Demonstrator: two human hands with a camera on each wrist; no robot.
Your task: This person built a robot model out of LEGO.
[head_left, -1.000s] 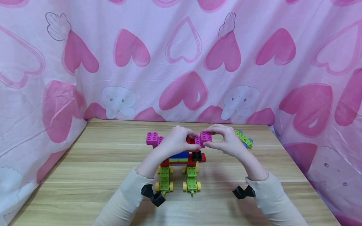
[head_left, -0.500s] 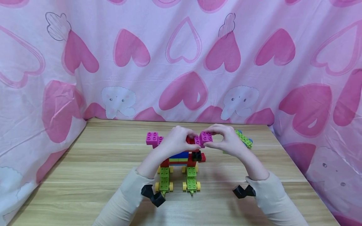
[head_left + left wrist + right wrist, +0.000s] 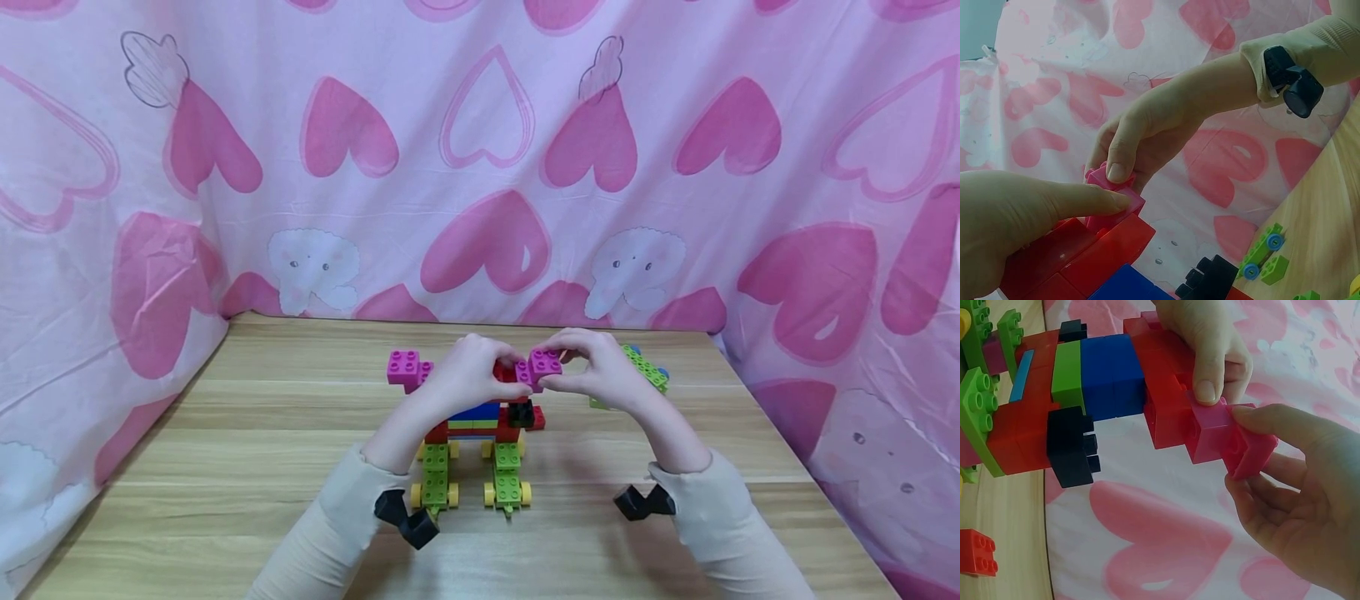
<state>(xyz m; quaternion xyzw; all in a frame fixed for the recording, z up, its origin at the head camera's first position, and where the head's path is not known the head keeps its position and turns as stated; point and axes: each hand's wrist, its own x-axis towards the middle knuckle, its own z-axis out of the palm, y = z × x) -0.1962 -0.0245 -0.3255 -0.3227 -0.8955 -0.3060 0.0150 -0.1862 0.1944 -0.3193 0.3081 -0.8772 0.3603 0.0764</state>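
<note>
A figure of toy building bricks stands on the table, with a blue brick (image 3: 1110, 375) and red bricks (image 3: 1166, 381) stacked above green wheeled bases (image 3: 507, 479). Across its top, my left hand (image 3: 468, 372) grips the inner pink brick (image 3: 1211, 434) beside the red ones, thumb along its side. My right hand (image 3: 600, 371) pinches the outer pink brick (image 3: 545, 364) between thumb and fingers; it joins the inner one, stepped outward. Pink bricks (image 3: 403, 367) stick out at the figure's left end too. My left hand hides the middle of the top in the head view.
A black brick (image 3: 1072, 447) juts from the figure's side. One loose red brick (image 3: 979, 552) lies on the table (image 3: 300, 450). Behind my right hand are a green wheeled base (image 3: 647, 368) with blue wheels and a green brick (image 3: 1274, 269). A heart-patterned curtain (image 3: 480, 167) encloses the table.
My right wrist has shifted very slightly, and the outer pink brick with it. Both hands keep their grip; the figure stays where it was.
</note>
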